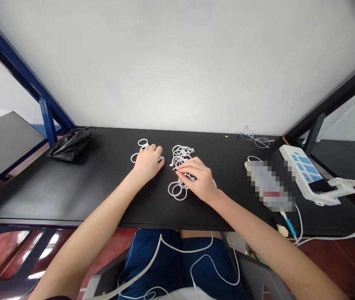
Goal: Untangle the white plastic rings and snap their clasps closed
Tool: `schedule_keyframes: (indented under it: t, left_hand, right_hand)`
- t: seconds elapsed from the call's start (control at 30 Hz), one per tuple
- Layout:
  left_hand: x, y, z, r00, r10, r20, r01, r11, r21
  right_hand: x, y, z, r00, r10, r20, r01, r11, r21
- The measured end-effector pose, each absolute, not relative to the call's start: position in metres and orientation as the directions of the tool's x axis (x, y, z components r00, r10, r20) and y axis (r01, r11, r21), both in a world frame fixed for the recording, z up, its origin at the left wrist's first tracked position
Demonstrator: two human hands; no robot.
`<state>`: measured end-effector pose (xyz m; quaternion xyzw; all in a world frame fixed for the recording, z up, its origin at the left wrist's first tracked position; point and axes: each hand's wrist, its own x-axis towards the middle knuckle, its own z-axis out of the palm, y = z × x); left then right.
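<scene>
L hand [147, 160]: desk [108, 171] free leftward to black bag [71, 144] — phone [269, 185], pwr strip [306, 170] block far R.

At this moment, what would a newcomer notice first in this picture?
Probably the tangled white cords near the middle of the black table, with the right hand at them. Left of these, the left hand covers part of another white bunch. At the table's right end, a white power strip with blue panels stands out.
</scene>
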<state>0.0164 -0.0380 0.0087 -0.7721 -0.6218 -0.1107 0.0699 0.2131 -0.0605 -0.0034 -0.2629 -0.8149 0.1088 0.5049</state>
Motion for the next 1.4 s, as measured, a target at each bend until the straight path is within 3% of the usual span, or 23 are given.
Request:
schedule_keyframes:
  t: [0.2,0.33,0.73,1.0,1.4]
  left_hand:
    - [0.023,-0.041,0.014,0.353,0.817,0.456,0.826,-0.501,0.258]
    - [0.028,-0.045,0.013,0.442,0.751,0.490,0.708,-0.627,0.323]
    - [0.040,-0.053,0.006,0.498,0.668,0.552,0.472,-0.743,0.474]
    - [0.042,-0.055,0.005,0.524,0.654,0.545,0.425,-0.756,0.499]
    - [0.042,-0.053,-0.002,0.589,0.603,0.538,0.420,-0.797,0.434]
  right_hand:
    - [0.214,-0.062,-0.002,-0.305,0.545,0.781,0.335,0.829,-0.448]
    - [0.213,-0.063,-0.001,-0.283,0.545,0.789,0.306,0.832,-0.464]
    - [0.213,-0.067,-0.003,-0.252,0.569,0.783,0.310,0.814,-0.492]
    - [0.214,-0.068,-0.006,-0.282,0.553,0.784,0.313,0.825,-0.470]
    - [0.213,-0.067,-0.012,-0.316,0.500,0.806,0.246,0.864,-0.439]
